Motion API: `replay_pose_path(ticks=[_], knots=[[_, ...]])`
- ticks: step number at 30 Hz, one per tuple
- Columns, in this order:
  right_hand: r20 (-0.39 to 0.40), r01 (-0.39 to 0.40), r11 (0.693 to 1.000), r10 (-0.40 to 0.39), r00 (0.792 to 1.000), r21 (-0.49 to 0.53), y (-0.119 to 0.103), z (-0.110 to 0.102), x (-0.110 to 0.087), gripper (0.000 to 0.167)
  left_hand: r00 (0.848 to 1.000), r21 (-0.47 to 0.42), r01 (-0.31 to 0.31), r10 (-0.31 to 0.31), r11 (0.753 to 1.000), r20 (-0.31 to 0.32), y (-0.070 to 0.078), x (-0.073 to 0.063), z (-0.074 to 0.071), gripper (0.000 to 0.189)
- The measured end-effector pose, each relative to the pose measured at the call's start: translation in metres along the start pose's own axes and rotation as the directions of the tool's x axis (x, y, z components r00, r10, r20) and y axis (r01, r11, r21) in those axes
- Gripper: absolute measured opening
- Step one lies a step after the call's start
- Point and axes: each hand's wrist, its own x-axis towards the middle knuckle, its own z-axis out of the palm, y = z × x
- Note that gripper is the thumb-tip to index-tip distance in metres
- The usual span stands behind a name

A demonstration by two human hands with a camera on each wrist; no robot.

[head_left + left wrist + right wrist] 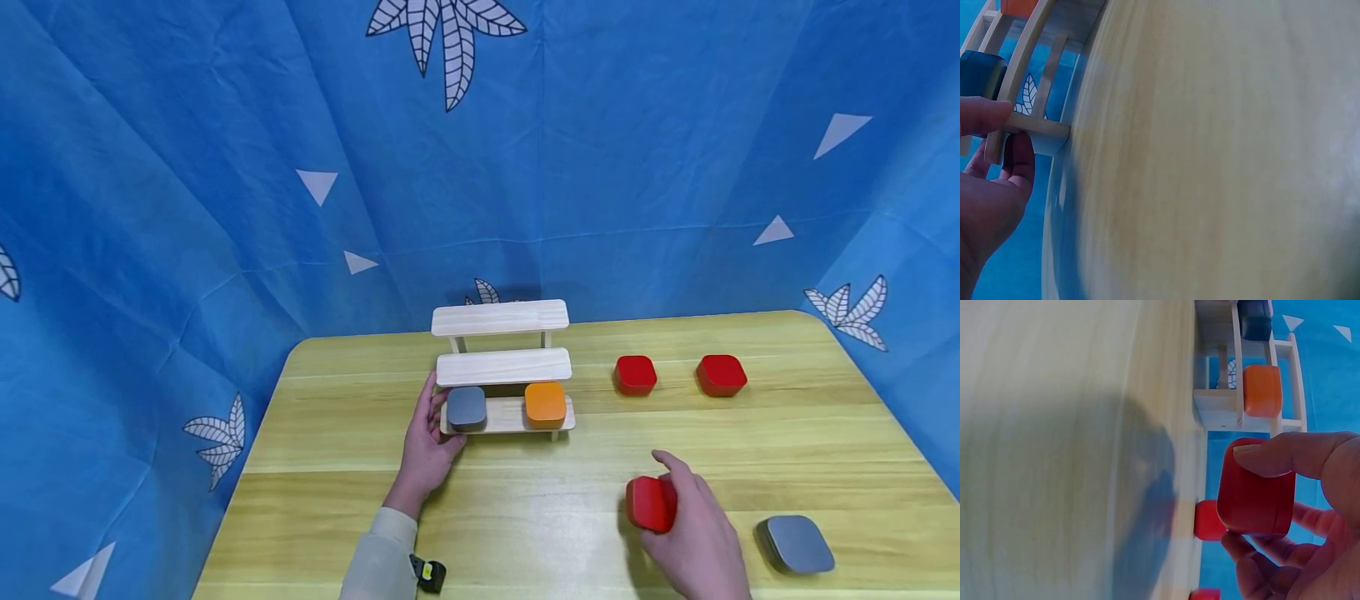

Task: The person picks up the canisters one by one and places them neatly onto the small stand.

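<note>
A small three-tier wooden shelf [504,367] stands near the table's back edge. My left hand [427,454] grips the left end of its lowest board, thumb in front and fingers behind, as the left wrist view also shows. On that board sit a grey-blue rounded box [467,408] at the left and an orange rounded box [545,405] at the right. My right hand [697,525] holds a red rounded box [1254,494] above the table, to the right of the shelf and nearer to me, thumb on one face and fingers on the opposite side.
Two more red rounded boxes, one [635,375] nearer the shelf and the other [722,375] farther right, rest on the table [540,517]. A second grey-blue box [797,544] lies right of my right hand. Blue patterned cloth [600,167] hangs behind the table.
</note>
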Motion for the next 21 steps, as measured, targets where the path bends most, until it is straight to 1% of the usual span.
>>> replay_pose_path(ticks=[3,9,12,15,19,21], knots=[[-0.003,0.01,1.0,-0.01,1.0,0.002,-0.003,0.0,0.002,0.098,1.0,-0.001,0.007,-0.007,1.0,-0.002,0.001,0.0,0.0,0.111],[0.018,-0.001,1.0,0.0,1.0,0.031,-0.007,-0.001,0.005,0.099,1.0,0.0,0.007,-0.007,1.0,-0.006,-0.001,0.0,0.0,0.11],[0.011,0.005,0.999,-0.006,1.0,0.039,-0.009,-0.001,0.007,0.099,1.0,-0.003,0.009,-0.009,1.0,-0.005,-0.002,0.001,0.0,0.11],[0.008,0.011,0.999,-0.011,1.0,0.04,-0.011,0.0,0.008,0.099,1.0,-0.007,0.024,-0.024,1.0,-0.006,-0.003,0.001,0.0,0.11],[-0.021,0.046,0.998,-0.045,0.999,0.04,-0.012,0.001,0.01,0.097,0.999,-0.011,0.051,-0.051,0.999,-0.002,0.0,0.001,0.0,0.11],[-0.047,0.076,0.996,-0.074,0.996,0.038,-0.013,0.002,0.01,0.096,0.998,-0.013,0.06,-0.06,0.998,0.003,0.006,0.0,0.0,0.11]])
